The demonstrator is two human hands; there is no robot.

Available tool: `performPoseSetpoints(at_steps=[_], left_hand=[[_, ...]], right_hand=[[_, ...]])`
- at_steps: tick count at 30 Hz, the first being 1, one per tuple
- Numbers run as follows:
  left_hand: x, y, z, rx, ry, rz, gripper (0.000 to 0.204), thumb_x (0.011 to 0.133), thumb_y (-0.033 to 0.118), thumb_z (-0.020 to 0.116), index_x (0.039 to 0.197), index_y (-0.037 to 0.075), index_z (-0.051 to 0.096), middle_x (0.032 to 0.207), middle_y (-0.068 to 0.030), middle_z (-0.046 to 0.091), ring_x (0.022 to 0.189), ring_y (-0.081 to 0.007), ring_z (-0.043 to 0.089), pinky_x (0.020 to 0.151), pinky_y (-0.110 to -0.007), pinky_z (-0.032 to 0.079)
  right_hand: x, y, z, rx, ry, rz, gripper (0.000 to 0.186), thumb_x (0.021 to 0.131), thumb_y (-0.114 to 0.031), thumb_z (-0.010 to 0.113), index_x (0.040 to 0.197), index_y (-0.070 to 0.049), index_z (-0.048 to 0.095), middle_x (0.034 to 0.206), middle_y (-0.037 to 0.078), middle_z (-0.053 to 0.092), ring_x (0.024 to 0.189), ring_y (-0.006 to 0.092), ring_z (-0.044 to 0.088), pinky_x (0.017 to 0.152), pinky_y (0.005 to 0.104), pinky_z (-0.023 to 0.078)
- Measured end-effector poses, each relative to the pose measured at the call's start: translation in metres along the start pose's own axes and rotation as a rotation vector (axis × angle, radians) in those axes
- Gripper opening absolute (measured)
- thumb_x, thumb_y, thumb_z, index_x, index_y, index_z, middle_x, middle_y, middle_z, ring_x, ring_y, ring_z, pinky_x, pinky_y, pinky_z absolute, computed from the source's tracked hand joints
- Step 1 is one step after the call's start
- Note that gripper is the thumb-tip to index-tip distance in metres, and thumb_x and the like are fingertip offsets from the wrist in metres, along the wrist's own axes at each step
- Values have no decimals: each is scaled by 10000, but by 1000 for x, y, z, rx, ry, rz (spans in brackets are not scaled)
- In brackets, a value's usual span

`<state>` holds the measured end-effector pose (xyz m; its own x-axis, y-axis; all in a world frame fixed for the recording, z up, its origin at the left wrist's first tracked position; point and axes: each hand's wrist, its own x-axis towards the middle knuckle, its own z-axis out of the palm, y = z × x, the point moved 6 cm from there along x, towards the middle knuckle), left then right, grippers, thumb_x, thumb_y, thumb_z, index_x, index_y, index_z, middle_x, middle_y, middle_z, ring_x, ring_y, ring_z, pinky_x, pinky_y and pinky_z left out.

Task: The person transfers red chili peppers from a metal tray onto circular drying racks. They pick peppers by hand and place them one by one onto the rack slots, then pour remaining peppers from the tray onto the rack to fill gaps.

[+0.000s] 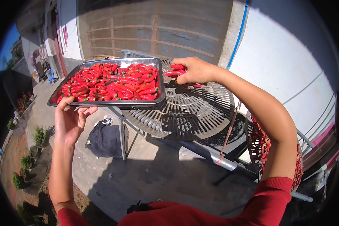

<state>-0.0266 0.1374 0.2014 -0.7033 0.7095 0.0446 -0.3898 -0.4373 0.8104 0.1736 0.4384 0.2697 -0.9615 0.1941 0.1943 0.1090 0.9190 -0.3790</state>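
My left hand [72,119] supports a rectangular metal tray [161,81] by its near left corner, thumb over the rim and fingers underneath. Red chili peppers [113,83] with green stem ends fill the tray. Just right of the tray, my right hand [195,71] is closed around several red chili peppers [176,71], whose ends stick out between thumb and fingers. Below that hand lies a round slatted drying rack [184,109], partly hidden by the tray, and the tray's shadow falls across it. Whether the tray rests on anything else is hidden.
Another round rack [259,145] with darker red chilies stands at the right, behind my right arm. Metal poles [211,152] carry the racks. A dark cloth-covered bundle [106,139] sits on the concrete below. Behind are a screened window [154,30] and a white wall [282,49].
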Motion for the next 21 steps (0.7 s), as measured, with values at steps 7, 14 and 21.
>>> performPoseSetpoints(at_steps=[7,14,21], left_hand=[[-16,-1,-2,-43,107,30,310,852,218,617,1068,-4,606,994,-186,682,845,-404,696,458,-198,570],[-23,-1,0,-42,73,49,338,874,248,594,1070,-28,608,920,-177,685,834,-406,696,445,-199,564],[-22,0,-5,-86,-38,14,321,881,243,578,1053,-27,605,764,-129,670,751,-364,705,422,-182,547]], right_hand=[[-42,44,41,-124,-26,-38,511,704,-288,732,1117,-34,574,1071,206,596,987,366,595,861,423,473],[-53,58,42,-155,115,-212,431,858,-407,691,1086,-58,581,1020,148,567,1000,320,558,886,400,452],[-32,122,5,-357,141,29,378,906,-343,630,1174,-83,571,1155,200,555,1080,399,560,917,455,464]])
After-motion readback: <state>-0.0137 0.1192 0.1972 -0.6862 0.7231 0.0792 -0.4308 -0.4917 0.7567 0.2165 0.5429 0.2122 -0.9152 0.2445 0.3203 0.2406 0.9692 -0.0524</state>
